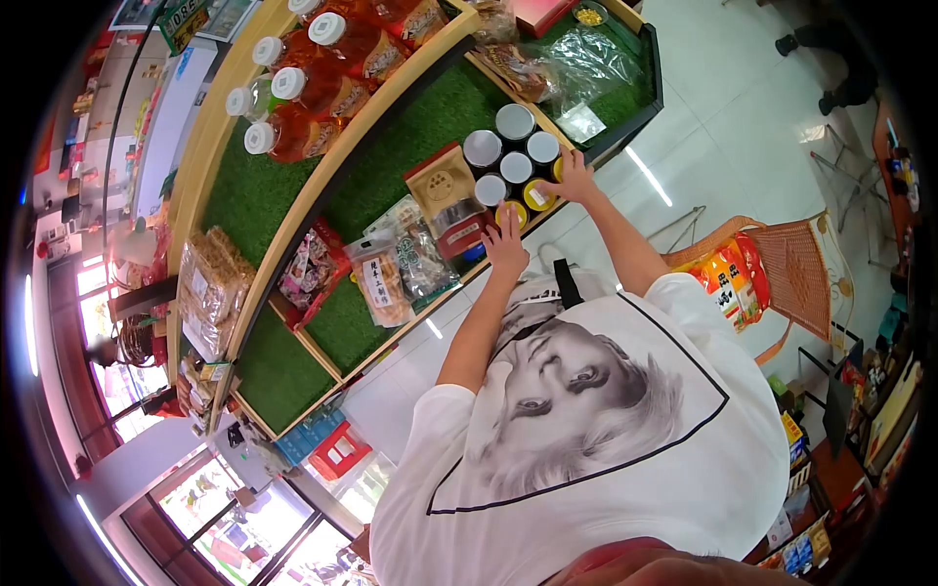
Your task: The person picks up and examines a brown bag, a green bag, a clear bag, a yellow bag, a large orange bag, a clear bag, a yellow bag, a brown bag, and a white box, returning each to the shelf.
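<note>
A cluster of several round cans stands upright on the green shelf. Most show silver lids [517,167]; the row nearest me has yellow lids [537,195]. With its fingers spread, my left hand [506,246] touches the yellow-lidded can [512,213] at the cluster's near left corner. My right hand [575,183] curves around another yellow-lidded can [558,169] at the near right, thumb on one side and fingers on the other. Left of the cans sits an open tan and red box [442,186] with a jar-like container [457,212] in it.
Bagged snacks [382,283] lie left of the box. Bottles of orange drink [318,93] stand on the raised tier behind. Clear plastic bags [593,63] cover the shelf's right end. A woven chair [796,278] holding a red and yellow packet [728,280] stands to my right.
</note>
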The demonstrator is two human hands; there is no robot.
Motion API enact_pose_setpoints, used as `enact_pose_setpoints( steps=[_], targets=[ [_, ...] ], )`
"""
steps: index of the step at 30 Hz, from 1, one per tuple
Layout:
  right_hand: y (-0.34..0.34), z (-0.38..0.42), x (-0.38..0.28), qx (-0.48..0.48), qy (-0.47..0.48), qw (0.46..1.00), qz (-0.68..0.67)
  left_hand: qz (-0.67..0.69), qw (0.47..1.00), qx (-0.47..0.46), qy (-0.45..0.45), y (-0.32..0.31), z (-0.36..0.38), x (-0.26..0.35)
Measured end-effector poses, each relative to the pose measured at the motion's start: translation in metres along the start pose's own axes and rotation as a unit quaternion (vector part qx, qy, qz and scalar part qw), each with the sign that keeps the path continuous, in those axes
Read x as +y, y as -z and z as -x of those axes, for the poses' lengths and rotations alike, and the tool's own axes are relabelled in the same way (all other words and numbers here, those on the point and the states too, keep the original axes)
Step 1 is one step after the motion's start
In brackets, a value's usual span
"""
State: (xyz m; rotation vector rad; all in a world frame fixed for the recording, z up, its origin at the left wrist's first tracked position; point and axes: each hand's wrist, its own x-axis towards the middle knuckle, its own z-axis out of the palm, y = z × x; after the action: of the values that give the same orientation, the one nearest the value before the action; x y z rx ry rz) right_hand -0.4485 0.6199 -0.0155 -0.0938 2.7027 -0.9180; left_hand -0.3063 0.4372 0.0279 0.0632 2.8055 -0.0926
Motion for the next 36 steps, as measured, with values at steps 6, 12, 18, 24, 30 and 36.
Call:
enact_pose_setpoints(
  steps=[6, 12, 18, 24, 30, 36],
  targets=[
    [0.005, 0.001, 0.003, -0.026, 0.012, 0.999, 0.016, 0.043, 0.997, -0.069, 0.019, 0.019, 0.0, 0.004],
    [0.001, 0.003, 0.004, -0.018, 0.02, 0.999, 0.018, 0.076, 0.996, -0.044, 0.019, 0.016, 0.005, 0.003],
    [0.01, 0.003, -0.002, -0.04, 0.012, 0.999, 0.022, 0.102, 0.993, -0.059, 0.024, 0.023, 0.006, 0.002],
    [0.011, 0.006, -0.006, -0.04, 0.004, 0.999, 0.035, 0.103, 0.992, -0.065, 0.015, 0.03, 0.01, 0.002],
    [0.006, 0.011, -0.005, -0.011, 0.017, 0.999, 0.03, 0.112, 0.992, -0.053, 0.004, 0.025, 0.009, -0.001],
    [0.011, 0.012, -0.007, -0.04, -0.016, 0.999, 0.033, 0.092, 0.995, 0.021, -0.027, 0.03, 0.013, 0.001]
  ],
)
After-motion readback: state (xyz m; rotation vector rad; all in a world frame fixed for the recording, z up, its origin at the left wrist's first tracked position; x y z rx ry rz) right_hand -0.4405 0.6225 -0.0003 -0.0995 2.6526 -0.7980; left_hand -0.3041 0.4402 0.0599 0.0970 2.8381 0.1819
